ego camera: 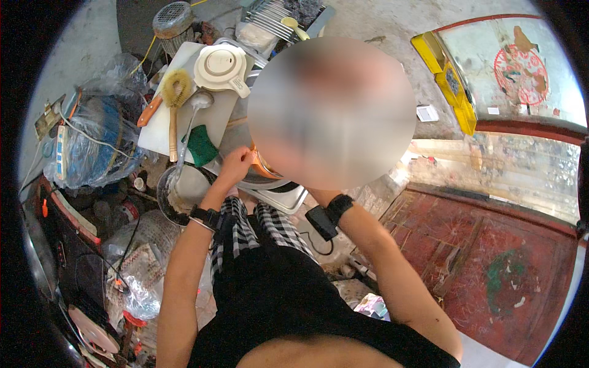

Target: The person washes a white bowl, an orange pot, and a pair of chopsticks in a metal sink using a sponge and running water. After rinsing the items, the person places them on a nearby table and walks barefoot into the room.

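My left hand (238,164) has its fingers closed at the rim of an orange vessel (264,170), perhaps a pot or bowl. Most of that vessel is covered by a large blurred patch. Under it shows the rim of a grey metal basin (262,186). My right forearm, with a black band at the wrist, reaches into the blur; the right hand itself is hidden there. Close to my left hand lies a green scouring pad (201,145). A metal ladle (184,133) leans from a glass-like bowl (165,193) with pale residue.
A white cutting board (156,133) bears a round bristle brush (173,110), an orange-handled tool (149,111) and an upturned cream dish (222,66). Behind stands a motor (172,20). Plastic-wrapped bundles (99,133) crowd the left; a red wooden panel (478,262) is at right.
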### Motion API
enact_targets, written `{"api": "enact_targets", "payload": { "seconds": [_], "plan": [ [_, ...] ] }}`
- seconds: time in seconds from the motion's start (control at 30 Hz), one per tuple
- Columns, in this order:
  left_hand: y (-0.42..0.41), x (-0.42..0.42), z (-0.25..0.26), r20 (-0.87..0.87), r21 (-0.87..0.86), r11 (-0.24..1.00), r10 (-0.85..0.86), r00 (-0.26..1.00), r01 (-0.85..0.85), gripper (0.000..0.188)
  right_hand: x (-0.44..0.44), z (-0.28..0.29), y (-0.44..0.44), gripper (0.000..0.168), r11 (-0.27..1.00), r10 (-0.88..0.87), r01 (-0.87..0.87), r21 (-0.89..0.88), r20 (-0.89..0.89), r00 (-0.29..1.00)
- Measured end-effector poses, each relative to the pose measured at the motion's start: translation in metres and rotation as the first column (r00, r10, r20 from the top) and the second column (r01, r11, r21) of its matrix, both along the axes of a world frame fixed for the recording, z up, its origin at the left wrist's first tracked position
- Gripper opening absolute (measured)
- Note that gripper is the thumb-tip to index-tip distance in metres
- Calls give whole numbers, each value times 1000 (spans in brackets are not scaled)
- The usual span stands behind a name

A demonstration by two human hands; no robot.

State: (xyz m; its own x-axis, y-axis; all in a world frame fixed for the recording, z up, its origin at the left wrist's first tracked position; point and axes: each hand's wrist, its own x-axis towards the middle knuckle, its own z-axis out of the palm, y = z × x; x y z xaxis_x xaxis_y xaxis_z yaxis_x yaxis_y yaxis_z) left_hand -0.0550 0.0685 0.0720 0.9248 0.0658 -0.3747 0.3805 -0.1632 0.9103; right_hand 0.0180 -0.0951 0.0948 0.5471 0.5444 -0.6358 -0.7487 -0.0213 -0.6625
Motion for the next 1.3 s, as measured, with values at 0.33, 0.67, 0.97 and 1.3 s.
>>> {"api": "enact_targets", "payload": {
  "seconds": [0.33, 0.67, 0.97, 1.3],
  "plan": [
    [-46, -17, 7, -336, -522, 830, 15, 942, -199, 27, 24, -4, -1, 18, 620, -784, 784, -18, -3, 620],
    [-48, -13, 8, -272, -641, 727, 85, 959, -246, 25, 25, 21, -4, 23, 331, 929, -310, -891, 249, 275],
    [-69, -18, 5, -248, -721, 611, 211, 945, -326, 24, 42, 14, 10, 15, 663, -748, 729, -172, -173, 640],
    [-62, -16, -25, -16, -626, 760, 208, 978, -172, 23, 26, 42, 28, 24, 690, 647, -122, -713, 534, 544]
  ]
}}
